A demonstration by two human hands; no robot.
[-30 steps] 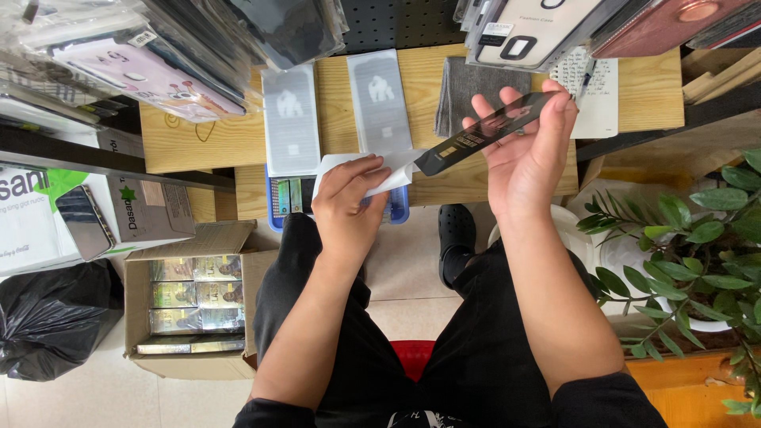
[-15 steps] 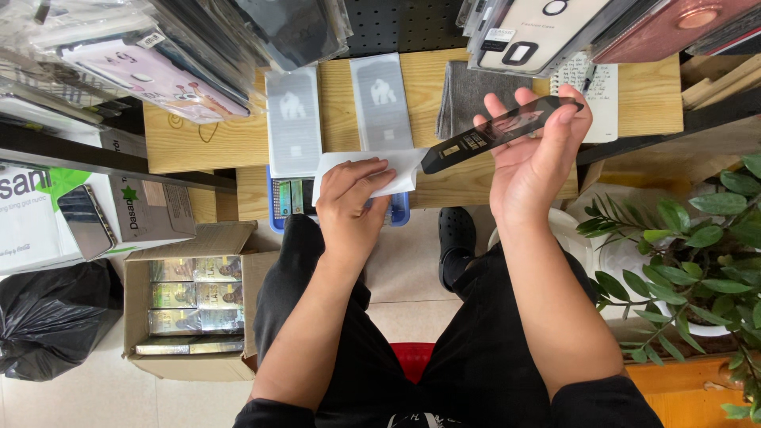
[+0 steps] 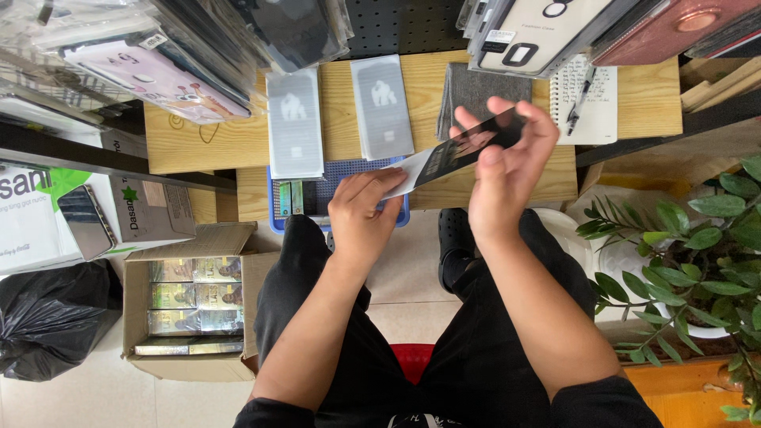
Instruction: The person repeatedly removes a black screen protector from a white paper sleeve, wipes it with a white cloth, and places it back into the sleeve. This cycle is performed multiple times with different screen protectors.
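Sitting at a wooden tabletop [image 3: 222,143], the person has the right hand [image 3: 507,170] up, fingers pinching a thin black glass sheet [image 3: 476,143] by its edges, tilted above the tabletop's front edge. The left hand [image 3: 366,208] sits lower, thumb and fingers pressed together on a white wipe [image 3: 414,168] that touches the sheet's lower end. Two grey sleeves [image 3: 295,123] lie flat on the tabletop just behind, next to a dark cloth [image 3: 464,87] and a notebook [image 3: 590,99] with a pen. Cardboard box [image 3: 190,305] on the floor to the left, potted plant [image 3: 690,261] on the right.
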